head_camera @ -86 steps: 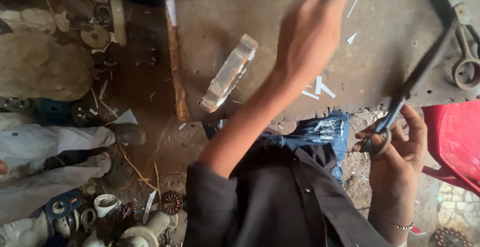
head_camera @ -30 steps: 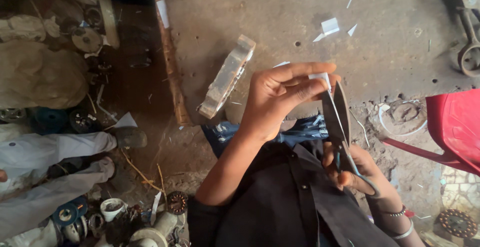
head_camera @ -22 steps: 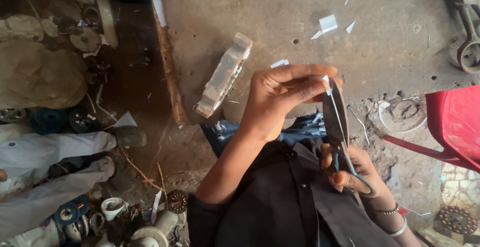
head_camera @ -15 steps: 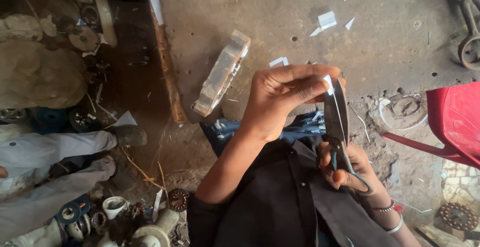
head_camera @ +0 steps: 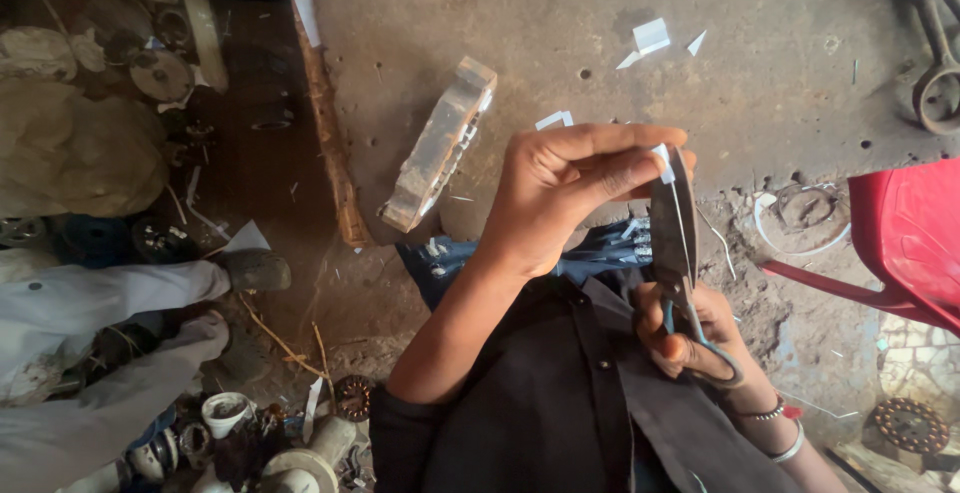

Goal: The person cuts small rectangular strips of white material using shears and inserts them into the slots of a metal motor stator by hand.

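My left hand (head_camera: 580,188) is raised in front of me, fingers pinched on a small white scrap of sheet (head_camera: 664,161). My right hand (head_camera: 690,338) grips the looped handles of large dark shears (head_camera: 674,233), whose blades point up and meet the scrap at my left fingertips. Both forearms come out of my dark shirt sleeves (head_camera: 520,413) at the bottom of the view. The blades look nearly closed on the scrap.
A pale rectangular metal block (head_camera: 440,143) lies on the dusty concrete floor (head_camera: 560,33). White offcuts (head_camera: 648,38) are scattered beyond it. A red plastic chair (head_camera: 900,243) stands at right, a heavy tool (head_camera: 938,73) at top right. Another person's white-clad legs (head_camera: 100,303) and machine parts fill the left.
My left hand came back from reaching far across the floor and now holds the scrap up at the shears. The shears swung from pointing away to upright by my left fingers.
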